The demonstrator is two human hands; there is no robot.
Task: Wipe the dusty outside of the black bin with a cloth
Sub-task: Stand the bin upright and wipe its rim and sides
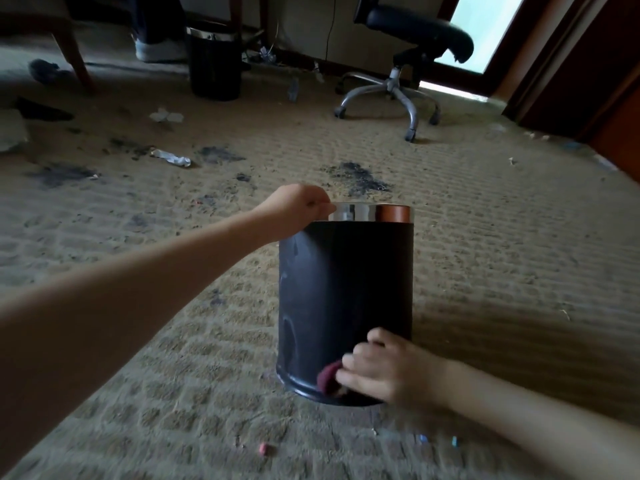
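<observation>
The right hand (384,368) is smeared by motion blur, so its outline is soft. It covers most of the dark red cloth (329,377) that it holds low against the black cylindrical bin (346,289), and only a bunched corner shows. The bin's far side and inside are out of sight. The left hand (294,206) grips the shiny metal rim (360,213), its fingertips hidden behind it. Both forearms run off the picture's edges. The black office chair (408,32) loses its backrest to the top edge, as does a leg above a grey shoe (156,50). A pink speck (265,448) and blue specks (422,438) on the beige carpet (485,237) are too small to name.
</observation>
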